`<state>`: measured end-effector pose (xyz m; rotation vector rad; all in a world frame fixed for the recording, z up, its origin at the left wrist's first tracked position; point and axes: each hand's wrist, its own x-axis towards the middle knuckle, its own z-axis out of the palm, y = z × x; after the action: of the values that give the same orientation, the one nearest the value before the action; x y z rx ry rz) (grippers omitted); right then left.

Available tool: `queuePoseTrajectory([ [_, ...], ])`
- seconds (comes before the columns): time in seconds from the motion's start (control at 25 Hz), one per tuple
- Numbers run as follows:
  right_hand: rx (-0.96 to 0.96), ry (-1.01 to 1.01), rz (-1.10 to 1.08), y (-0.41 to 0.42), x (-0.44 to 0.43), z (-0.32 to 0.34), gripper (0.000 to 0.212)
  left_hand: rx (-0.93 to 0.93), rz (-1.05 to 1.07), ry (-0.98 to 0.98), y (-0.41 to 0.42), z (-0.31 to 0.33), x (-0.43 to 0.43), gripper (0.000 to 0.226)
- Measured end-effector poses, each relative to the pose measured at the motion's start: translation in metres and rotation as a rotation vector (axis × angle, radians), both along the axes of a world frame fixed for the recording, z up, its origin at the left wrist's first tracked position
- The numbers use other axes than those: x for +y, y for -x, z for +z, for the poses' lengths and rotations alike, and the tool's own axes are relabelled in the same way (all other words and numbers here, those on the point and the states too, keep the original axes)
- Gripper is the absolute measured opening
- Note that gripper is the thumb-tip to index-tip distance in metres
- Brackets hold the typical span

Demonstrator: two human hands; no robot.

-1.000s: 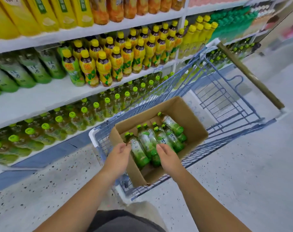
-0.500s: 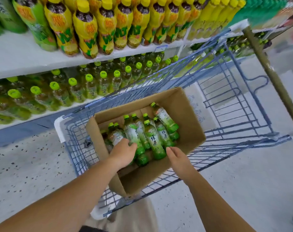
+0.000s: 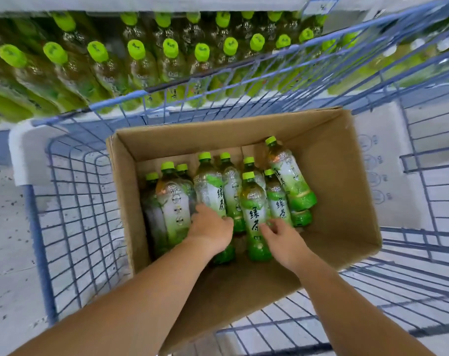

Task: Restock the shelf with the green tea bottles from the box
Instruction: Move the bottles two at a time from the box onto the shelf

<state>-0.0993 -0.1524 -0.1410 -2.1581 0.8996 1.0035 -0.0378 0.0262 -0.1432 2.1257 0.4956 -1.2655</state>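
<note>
An open cardboard box [image 3: 341, 181] sits in a blue wire cart and holds several green tea bottles lying on their sides. My left hand [image 3: 210, 231] rests on the lower part of one bottle [image 3: 211, 191], fingers curled over it. My right hand [image 3: 285, 240] touches the label of a neighbouring bottle [image 3: 254, 209] with fingers spread. Another bottle [image 3: 289, 176] lies against the right of the pile. Beyond the cart, the shelf [image 3: 151, 3] carries rows of matching green-capped bottles [image 3: 136, 62].
The blue wire cart [image 3: 72, 214] surrounds the box, its far rail between me and the shelf. A white corner bumper [image 3: 25, 150] sits at the cart's left. Speckled floor [image 3: 2, 227] lies to the left.
The view has tipped down and moved closer to the box. Both hands have gone deeper into the box and now lie on bottles; the right hand was at the box's edge before.
</note>
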Motion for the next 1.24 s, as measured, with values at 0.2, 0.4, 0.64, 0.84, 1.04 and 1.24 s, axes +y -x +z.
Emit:
queuePoseTrajectory([
  [0.2,-0.007,0.047,0.110,-0.013,-0.006,-0.031,0.053,-0.018,0.050,-0.075,-0.017,-0.023,-0.012,0.083],
  [0.4,0.001,0.019,0.066,-0.023,-0.008,-0.051,0.036,0.034,0.293,-0.008,-0.021,-0.042,-0.011,0.095],
  [0.64,-0.038,0.005,0.065,-0.029,-0.013,-0.054,0.039,0.151,0.346,0.174,-0.023,-0.041,0.004,0.087],
  [0.84,-0.080,-0.049,-0.010,-0.032,-0.008,-0.026,0.029,0.091,0.325,0.294,-0.008,-0.007,0.023,0.068],
  [1.04,-0.234,-0.221,-0.144,-0.027,0.014,0.031,0.016,-0.007,0.381,0.464,0.022,0.042,0.050,0.054],
  [1.24,-0.371,-0.255,-0.176,-0.023,0.057,0.090,0.029,-0.150,0.481,0.603,0.033,0.085,0.091,0.046],
])
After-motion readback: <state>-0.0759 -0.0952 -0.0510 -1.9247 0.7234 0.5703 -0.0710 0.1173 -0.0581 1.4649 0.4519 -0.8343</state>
